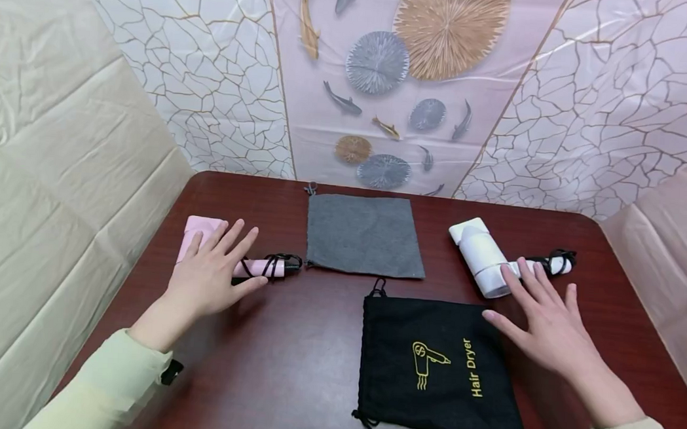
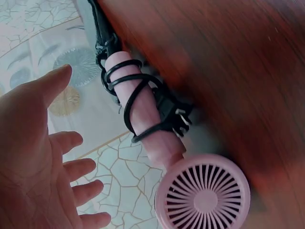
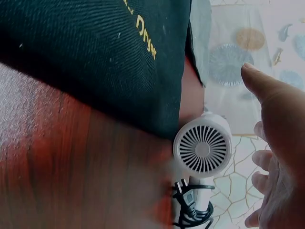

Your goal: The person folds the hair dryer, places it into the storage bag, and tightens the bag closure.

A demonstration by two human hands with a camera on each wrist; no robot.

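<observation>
My left hand [image 1: 208, 275] is spread above a pink hair dryer [image 2: 138, 105], its fingers straight and holding nothing. A black cord with a plug [image 2: 178, 121] is wound round that dryer's handle. On the right, my right hand [image 1: 552, 326] hovers with spread fingers near a white hair dryer [image 1: 483, 256] and over the edge of a black drawstring bag [image 1: 426, 403]. The bag bears a yellow dryer drawing and the words "Hair Dryer". The white dryer's black cord [image 3: 195, 210] is wrapped round its handle. A grey drawstring bag [image 1: 366, 235] lies flat between the two dryers.
Everything lies on a dark red-brown wooden table [image 1: 275, 368]. A patterned sheet [image 1: 350, 110] hangs behind the far edge, and pale cloth [image 1: 46, 157] closes in the left side.
</observation>
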